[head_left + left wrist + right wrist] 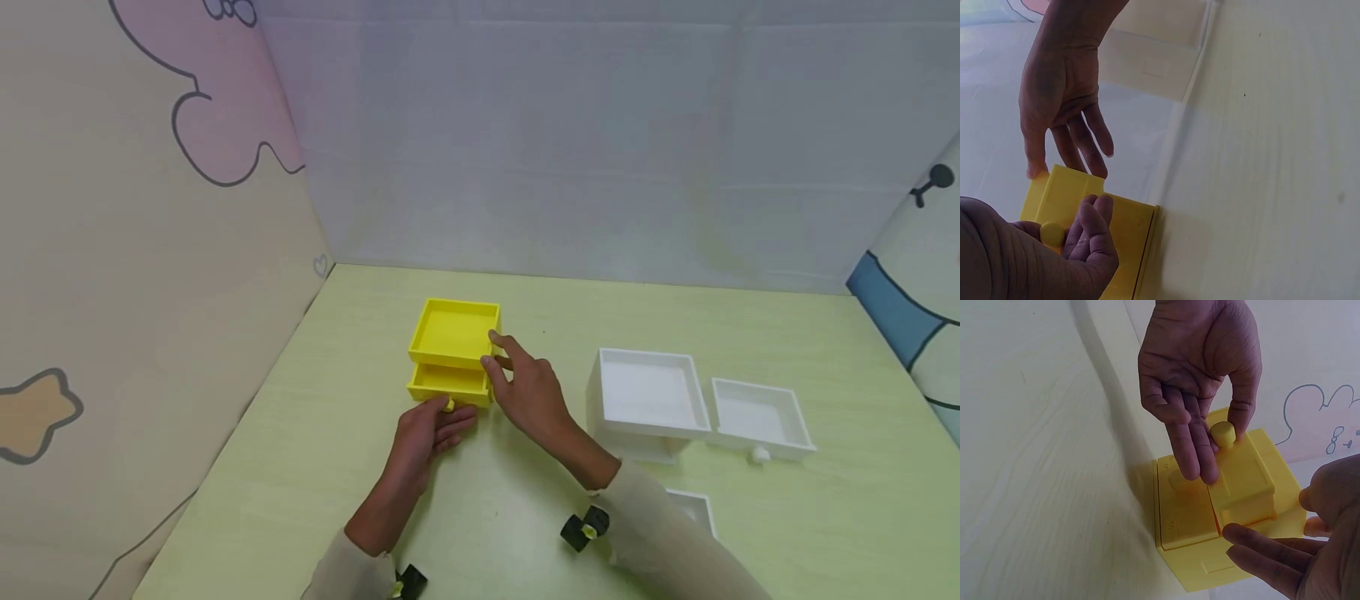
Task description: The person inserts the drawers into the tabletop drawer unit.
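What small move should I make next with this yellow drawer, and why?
Probably ease the yellow drawer a little further straight out: it stands partly open, your left hand pinches its knob, and your right hand is at the right side of the yellow cabinet, well placed to steady it.

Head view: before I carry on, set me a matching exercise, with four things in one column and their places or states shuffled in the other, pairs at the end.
Things
1. Left hand
2. Yellow rectangular drawer
3. Right hand
4. White round-knobbed drawer

Places or states
A. Outside and to the right of the white box-shaped cabinet
B. Pinching a round yellow knob
C. Against the right side of the yellow box-shaped cabinet
D. Partly out of its cabinet

Pairs: 1-B, 2-D, 3-C, 4-A
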Demonstrator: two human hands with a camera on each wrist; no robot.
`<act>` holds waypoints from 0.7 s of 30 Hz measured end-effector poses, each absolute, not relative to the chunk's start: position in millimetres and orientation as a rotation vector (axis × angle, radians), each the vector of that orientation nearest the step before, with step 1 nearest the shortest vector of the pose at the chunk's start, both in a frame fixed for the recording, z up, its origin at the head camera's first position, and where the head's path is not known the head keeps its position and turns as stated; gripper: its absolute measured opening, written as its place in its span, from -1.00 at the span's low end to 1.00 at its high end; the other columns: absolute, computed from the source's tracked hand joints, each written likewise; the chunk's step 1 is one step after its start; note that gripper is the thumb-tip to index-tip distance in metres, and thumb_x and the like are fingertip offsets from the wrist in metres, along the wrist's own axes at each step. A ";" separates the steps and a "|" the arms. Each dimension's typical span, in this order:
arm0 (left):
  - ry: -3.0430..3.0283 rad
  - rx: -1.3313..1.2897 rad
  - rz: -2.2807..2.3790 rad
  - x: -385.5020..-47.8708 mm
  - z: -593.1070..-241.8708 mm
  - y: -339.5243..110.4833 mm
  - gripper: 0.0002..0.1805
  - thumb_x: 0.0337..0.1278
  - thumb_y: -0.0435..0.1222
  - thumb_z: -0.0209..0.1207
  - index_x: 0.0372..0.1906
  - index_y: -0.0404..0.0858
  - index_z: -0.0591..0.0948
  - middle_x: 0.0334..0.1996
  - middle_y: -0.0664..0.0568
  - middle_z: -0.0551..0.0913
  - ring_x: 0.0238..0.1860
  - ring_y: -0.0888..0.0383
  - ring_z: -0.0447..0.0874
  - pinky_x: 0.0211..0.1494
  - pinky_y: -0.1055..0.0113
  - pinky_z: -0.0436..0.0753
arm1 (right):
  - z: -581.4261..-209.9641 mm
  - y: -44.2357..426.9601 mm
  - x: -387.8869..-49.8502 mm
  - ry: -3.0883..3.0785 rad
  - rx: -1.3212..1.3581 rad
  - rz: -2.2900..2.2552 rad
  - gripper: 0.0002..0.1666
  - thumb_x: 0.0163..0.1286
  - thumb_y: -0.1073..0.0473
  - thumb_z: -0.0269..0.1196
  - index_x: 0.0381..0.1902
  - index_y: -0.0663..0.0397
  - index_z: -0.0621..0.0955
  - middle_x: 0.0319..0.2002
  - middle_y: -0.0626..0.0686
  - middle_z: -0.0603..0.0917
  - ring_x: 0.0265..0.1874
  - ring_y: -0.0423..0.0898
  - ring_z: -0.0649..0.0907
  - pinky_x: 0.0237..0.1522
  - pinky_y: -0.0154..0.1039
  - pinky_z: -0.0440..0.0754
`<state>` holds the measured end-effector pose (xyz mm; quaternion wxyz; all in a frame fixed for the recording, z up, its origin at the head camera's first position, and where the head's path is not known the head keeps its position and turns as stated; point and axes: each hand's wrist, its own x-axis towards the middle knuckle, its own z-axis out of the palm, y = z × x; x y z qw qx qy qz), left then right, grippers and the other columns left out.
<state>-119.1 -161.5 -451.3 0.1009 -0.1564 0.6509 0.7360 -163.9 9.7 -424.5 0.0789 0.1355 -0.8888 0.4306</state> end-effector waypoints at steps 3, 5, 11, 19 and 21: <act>1.920 -0.463 2.175 -119.6 -450.0 -160.5 -0.54 0.47 -0.13 -0.03 0.20 -0.41 0.50 -0.11 -0.15 0.76 -0.06 0.04 0.76 -0.22 0.40 0.63 | -424.0 9.8 -163.9 -2.659 0.408 1.290 -0.46 0.53 -0.05 0.13 0.38 -0.02 0.46 -0.04 0.16 0.74 -0.34 0.02 0.79 -0.38 -0.14 0.69; 1.919 -0.465 2.174 -120.0 -449.0 -160.0 -0.53 0.48 -0.11 -0.03 0.21 -0.41 0.50 -0.10 -0.15 0.76 -0.04 0.03 0.76 -0.21 0.39 0.63 | -424.2 9.8 -163.9 -2.663 0.404 1.286 -0.46 0.53 -0.05 0.13 0.37 -0.02 0.46 -0.04 0.15 0.74 -0.34 0.02 0.79 -0.37 -0.13 0.70; 1.917 -0.466 2.171 -123.7 -448.5 -159.1 -0.53 0.48 -0.10 -0.02 0.20 -0.39 0.50 -0.08 -0.16 0.75 -0.02 0.02 0.75 -0.18 0.37 0.64 | -423.9 9.9 -163.1 -2.671 0.393 1.287 -0.46 0.53 -0.05 0.13 0.37 -0.03 0.46 -0.03 0.15 0.74 -0.35 0.01 0.79 -0.32 -0.09 0.70; 1.909 -0.484 2.183 -130.9 -448.2 -157.6 -0.55 0.47 -0.12 -0.03 0.17 -0.39 0.51 -0.10 -0.16 0.76 -0.07 0.06 0.77 -0.23 0.39 0.63 | -423.5 9.5 -163.4 -2.665 0.389 1.284 -0.47 0.53 -0.04 0.12 0.38 -0.03 0.46 -0.04 0.14 0.74 -0.36 0.02 0.79 -0.38 -0.12 0.69; 1.907 -0.497 2.181 -132.3 -448.6 -157.5 -0.57 0.47 -0.13 -0.04 0.16 -0.37 0.52 -0.11 -0.16 0.76 -0.08 0.08 0.77 -0.24 0.39 0.63 | -424.2 9.4 -163.6 -2.667 0.384 1.281 -0.47 0.53 -0.04 0.12 0.37 -0.04 0.47 -0.04 0.14 0.74 -0.37 0.02 0.79 -0.38 -0.12 0.68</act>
